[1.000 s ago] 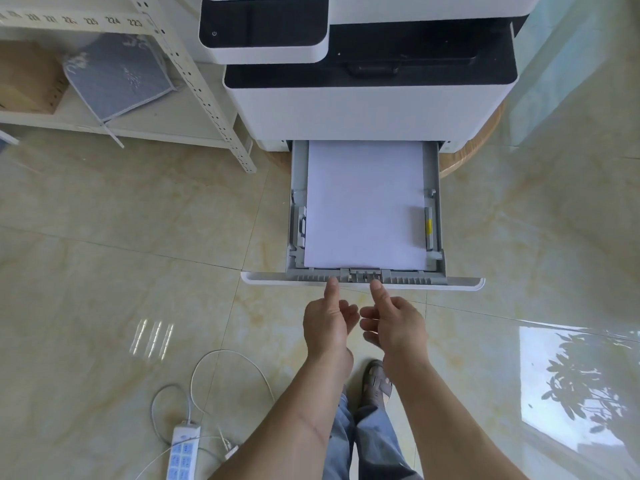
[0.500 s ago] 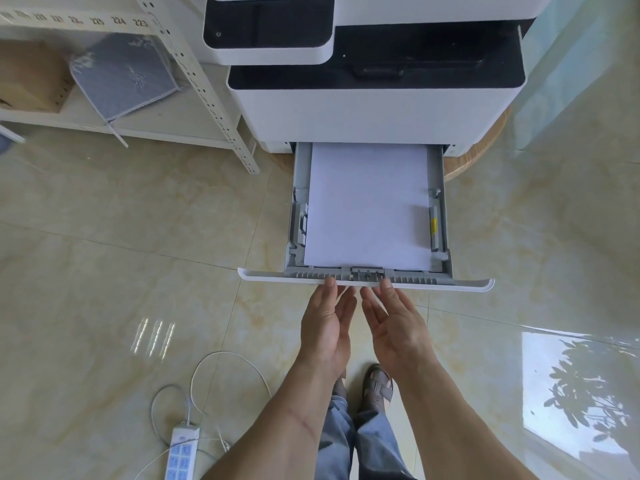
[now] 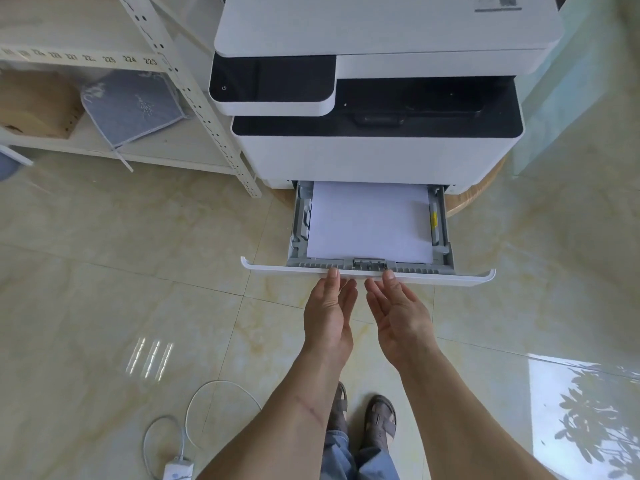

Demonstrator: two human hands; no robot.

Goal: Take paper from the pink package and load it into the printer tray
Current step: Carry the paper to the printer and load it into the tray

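Note:
A white printer [image 3: 377, 147] stands on a low round wooden base. Its grey paper tray [image 3: 446, 233] is partly pulled out at floor level, with a stack of white paper [image 3: 369, 223] lying flat inside. The tray's white front panel [image 3: 460, 277] faces me. My left hand [image 3: 329, 315] and my right hand [image 3: 398, 315] are side by side with fingers extended, fingertips touching the middle of that front panel. Neither hand holds anything. The pink package is not in view.
A white metal shelf [image 3: 194, 98] stands left of the printer, holding a cardboard box [image 3: 38, 102] and a grey cushion [image 3: 135, 107]. A white power strip [image 3: 176, 471] and its cable [image 3: 221, 386] lie on the glossy tiled floor by my feet [image 3: 381, 419].
The tray has slid further into the printer, so less paper shows. My hands went from thumbs on the panel to flat fingers pressing it.

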